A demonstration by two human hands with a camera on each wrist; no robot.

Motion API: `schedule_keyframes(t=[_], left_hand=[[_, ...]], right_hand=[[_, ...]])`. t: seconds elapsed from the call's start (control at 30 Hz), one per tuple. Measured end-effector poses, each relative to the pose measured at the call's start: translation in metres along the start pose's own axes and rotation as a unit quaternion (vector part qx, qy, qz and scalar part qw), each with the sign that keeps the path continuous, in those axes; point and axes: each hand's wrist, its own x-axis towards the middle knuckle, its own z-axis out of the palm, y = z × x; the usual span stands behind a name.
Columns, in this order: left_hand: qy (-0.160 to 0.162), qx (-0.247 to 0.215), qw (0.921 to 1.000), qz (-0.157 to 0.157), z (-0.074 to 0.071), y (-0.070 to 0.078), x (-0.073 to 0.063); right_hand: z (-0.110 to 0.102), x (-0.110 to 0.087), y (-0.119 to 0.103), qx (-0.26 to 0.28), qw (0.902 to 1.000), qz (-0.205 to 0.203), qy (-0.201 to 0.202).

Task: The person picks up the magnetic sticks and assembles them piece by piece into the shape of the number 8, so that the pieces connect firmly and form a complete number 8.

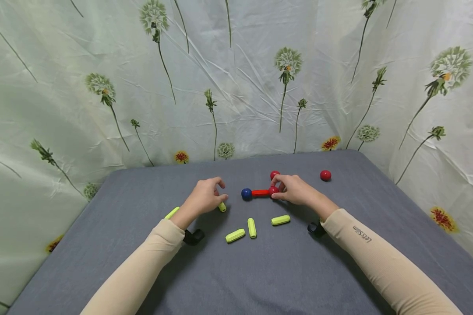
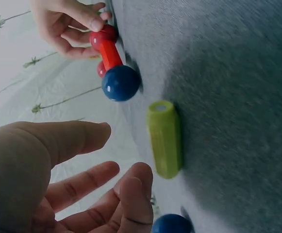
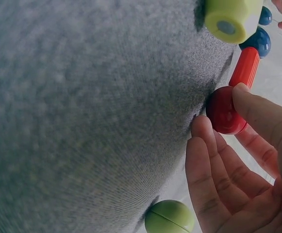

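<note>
A red rod [image 1: 260,193] lies on the grey cloth, with a blue ball [image 1: 246,194] at its left end and a red ball [image 3: 223,111] at its right end. My right hand [image 1: 297,191] pinches that red ball between thumb and fingers. Over to the left, my left hand [image 1: 206,197] hovers with fingers apart and nothing between them. Close by its thumb is a yellow-green rod [image 2: 165,141], lying on the cloth and partly covered by the hand in the head view. The left wrist view shows a hole in that rod's end.
Several more yellow-green rods lie nearer me, one [image 1: 252,228] pointing away from me. Behind my right hand sits a second red ball [image 1: 274,174], and another red ball [image 1: 325,175] is farther right. Wrist views add a blue ball [image 2: 172,224] and a green ball [image 3: 170,217]. A flowered curtain [image 1: 240,87] hangs behind.
</note>
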Motion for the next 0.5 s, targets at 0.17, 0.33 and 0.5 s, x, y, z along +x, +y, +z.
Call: schedule_keyframes(t=[0.17,0.33,0.5], left_hand=[[0.001,0.010,0.9998,-0.020,0.000,-0.008,-0.004],[-0.005,0.009,0.9996,-0.025,0.002,-0.011,-0.005],[-0.015,0.002,0.9994,-0.031,0.007,-0.013,-0.004]], right_hand=[[0.000,0.000,0.000,0.000,1.0000,0.000,0.000],[0.000,0.001,0.001,0.001,1.0000,-0.003,0.000],[0.000,0.001,0.002,-0.001,1.0000,-0.005,0.001]])
